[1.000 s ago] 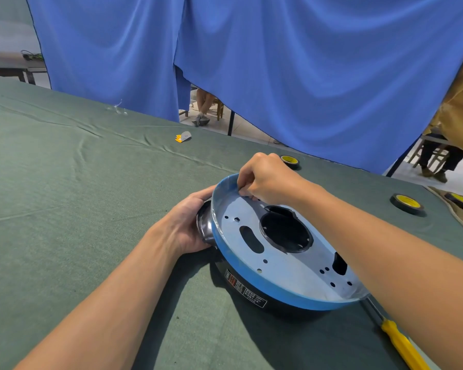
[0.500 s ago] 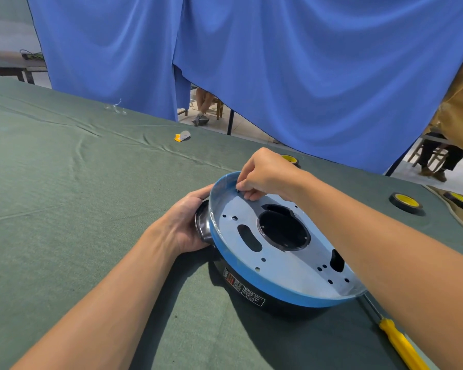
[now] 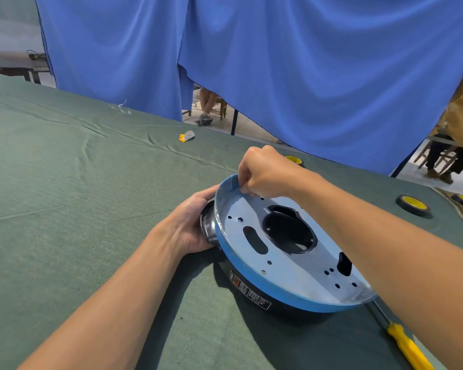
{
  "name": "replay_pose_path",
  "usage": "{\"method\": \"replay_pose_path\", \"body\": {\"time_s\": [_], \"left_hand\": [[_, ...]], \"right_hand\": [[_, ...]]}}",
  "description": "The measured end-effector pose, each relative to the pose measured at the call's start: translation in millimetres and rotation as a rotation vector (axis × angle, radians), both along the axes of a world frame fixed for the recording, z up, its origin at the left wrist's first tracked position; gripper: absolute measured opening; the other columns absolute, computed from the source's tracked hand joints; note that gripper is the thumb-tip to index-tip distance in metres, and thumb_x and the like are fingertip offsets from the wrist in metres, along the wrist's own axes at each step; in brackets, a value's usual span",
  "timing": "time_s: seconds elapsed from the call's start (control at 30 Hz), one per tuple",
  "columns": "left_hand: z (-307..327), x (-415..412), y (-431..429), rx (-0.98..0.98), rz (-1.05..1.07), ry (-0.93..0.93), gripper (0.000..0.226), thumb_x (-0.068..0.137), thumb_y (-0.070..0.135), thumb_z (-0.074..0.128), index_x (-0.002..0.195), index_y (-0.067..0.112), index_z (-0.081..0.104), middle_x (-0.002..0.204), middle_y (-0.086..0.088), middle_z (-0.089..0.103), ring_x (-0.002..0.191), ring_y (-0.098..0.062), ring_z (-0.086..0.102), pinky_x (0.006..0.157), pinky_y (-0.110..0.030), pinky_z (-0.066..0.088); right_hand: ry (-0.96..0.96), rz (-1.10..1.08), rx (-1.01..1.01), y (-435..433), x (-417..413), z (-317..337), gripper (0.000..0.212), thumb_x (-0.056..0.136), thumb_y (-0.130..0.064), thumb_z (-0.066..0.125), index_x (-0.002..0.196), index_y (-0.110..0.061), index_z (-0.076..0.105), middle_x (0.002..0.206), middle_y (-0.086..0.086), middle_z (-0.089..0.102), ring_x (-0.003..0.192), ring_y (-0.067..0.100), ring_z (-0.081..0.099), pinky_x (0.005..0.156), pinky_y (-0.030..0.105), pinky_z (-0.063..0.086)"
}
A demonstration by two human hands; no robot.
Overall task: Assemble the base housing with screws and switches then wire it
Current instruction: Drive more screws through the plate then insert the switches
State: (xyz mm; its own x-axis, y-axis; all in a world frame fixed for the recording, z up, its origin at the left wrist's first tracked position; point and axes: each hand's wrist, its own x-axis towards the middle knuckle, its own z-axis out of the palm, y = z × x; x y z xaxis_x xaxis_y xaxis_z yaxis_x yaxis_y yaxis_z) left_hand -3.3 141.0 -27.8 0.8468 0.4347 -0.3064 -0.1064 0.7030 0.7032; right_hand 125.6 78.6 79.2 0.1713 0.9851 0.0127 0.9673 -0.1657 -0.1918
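Observation:
A round base housing [image 3: 286, 265] lies tilted on the green table cloth. Its metal plate is covered in blue film and has a large round hole, slots and several small holes, and its black body carries a label. My left hand [image 3: 190, 225] grips the shiny metal part at the housing's left side. My right hand [image 3: 265, 173] is at the far rim with curled fingers that pinch something small there, possibly the film's edge; the fingertips hide it. A yellow-handled screwdriver [image 3: 409, 348] lies at the housing's right, partly under my right forearm.
Black-and-yellow tape rolls [image 3: 412, 205] lie on the table at the right and one [image 3: 294, 159] behind my right hand. A small orange and grey piece [image 3: 187, 136] lies further back. Blue curtains [image 3: 278, 62] hang behind the table. Seated persons' legs show beyond them.
My right hand has lifted slightly at the far rim while keeping its pinch. The left hand and the housing stay as they were.

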Motion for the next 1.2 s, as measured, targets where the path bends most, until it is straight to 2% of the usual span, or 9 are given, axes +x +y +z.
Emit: {"method": "replay_pose_path", "body": {"time_s": [0.13, 0.2, 0.3, 0.4, 0.67, 0.83, 1.0, 1.1, 1.2], "left_hand": [[0, 1, 1, 0.016, 0.008, 0.000, 0.031, 0.077, 0.033, 0.071, 0.093, 0.007, 0.075, 0.101, -0.010, 0.072, 0.085, -0.026, 0.069, 0.091, -0.040, 0.051], [0, 1, 1, 0.024, 0.001, 0.005, 0.032, 0.074, 0.034, 0.073, 0.093, 0.007, 0.076, 0.100, -0.010, 0.073, 0.084, -0.026, 0.070, 0.089, -0.040, 0.051], [0, 0, 0, 0.039, -0.011, 0.005, 0.036, 0.066, 0.033, 0.079, 0.091, 0.007, 0.077, 0.098, -0.009, 0.074, 0.083, -0.026, 0.071, 0.089, -0.039, 0.051], [1, 0, 0, 0.038, -0.017, 0.005, 0.034, 0.067, 0.032, 0.079, 0.089, 0.007, 0.078, 0.096, -0.010, 0.075, 0.081, -0.026, 0.072, 0.083, -0.038, 0.055], [3, -1, -3, 0.063, 0.015, 0.023, 0.030, 0.074, 0.033, 0.073, 0.088, 0.007, 0.078, 0.094, -0.010, 0.075, 0.078, -0.026, 0.072, 0.079, -0.038, 0.057], [4, 4, -11, 0.064, 0.158, 0.048, 0.017, 0.076, 0.017, 0.058, 0.082, 0.007, 0.070, 0.082, -0.012, 0.070, 0.068, -0.028, 0.067, 0.070, -0.038, 0.055], [9, 2, -29, 0.061, 0.221, 0.036, 0.022, 0.092, 0.016, 0.045, 0.093, 0.009, 0.065, 0.084, -0.011, 0.066, 0.070, -0.026, 0.064, 0.065, -0.037, 0.054], [12, -1, -42, -0.006, 0.223, -0.039, 0.027, 0.093, 0.016, 0.043, 0.088, 0.007, 0.067, 0.083, -0.010, 0.069, 0.069, -0.024, 0.066, 0.065, -0.033, 0.055], [16, -2, -50, -0.007, 0.248, -0.050, 0.027, 0.095, 0.016, 0.041, 0.089, 0.008, 0.066, 0.079, -0.008, 0.069, 0.067, -0.023, 0.066, 0.062, -0.031, 0.056]], "right_hand": [[0.199, -0.119, 0.018, 3, 5, -5, 0.010, 0.088, -0.010, 0.069, 0.089, -0.001, 0.071, 0.077, 0.012, 0.072, 0.070, 0.021, 0.073, 0.066, 0.028, 0.061], [0.123, -0.144, 0.026, 5, 4, -10, 0.016, 0.089, -0.016, 0.067, 0.093, 0.000, 0.067, 0.088, 0.015, 0.069, 0.080, 0.029, 0.071, 0.074, 0.039, 0.061], [-0.046, -0.125, 0.021, 5, 2, -14, 0.019, 0.093, -0.022, 0.061, 0.084, -0.006, 0.057, 0.083, 0.010, 0.057, 0.069, 0.023, 0.054, 0.051, 0.033, 0.043], [-0.088, -0.125, -0.019, 2, 4, -15, 0.031, 0.095, -0.026, 0.057, 0.069, -0.015, 0.046, 0.071, 0.004, 0.046, 0.059, 0.016, 0.041, 0.047, 0.026, 0.027], [0.089, -0.134, -0.010, -5, 10, -12, 0.026, 0.101, -0.023, 0.045, 0.090, -0.006, 0.062, 0.081, 0.012, 0.065, 0.067, 0.021, 0.062, 0.057, 0.033, 0.054], [0.056, -0.111, 0.102, -16, 9, -5, 0.038, 0.099, -0.032, 0.050, 0.076, -0.003, 0.062, 0.075, 0.015, 0.065, 0.065, 0.022, 0.055, 0.065, 0.040, 0.052], [0.111, -0.149, 0.090, -18, -4, -15, 0.047, 0.100, -0.041, 0.046, 0.063, -0.012, 0.046, 0.060, 0.003, 0.040, 0.052, 0.016, 0.038, 0.049, 0.029, 0.028], [0.150, -0.131, 0.124, -20, -11, -13, 0.046, 0.101, -0.035, 0.046, 0.061, -0.013, 0.046, 0.061, 0.003, 0.041, 0.053, 0.016, 0.039, 0.048, 0.027, 0.027], [0.089, -0.089, 0.124, -26, -11, -7, 0.028, 0.095, -0.016, 0.055, 0.070, -0.011, 0.064, 0.070, 0.005, 0.057, 0.062, 0.017, 0.049, 0.048, 0.024, 0.035]]}}
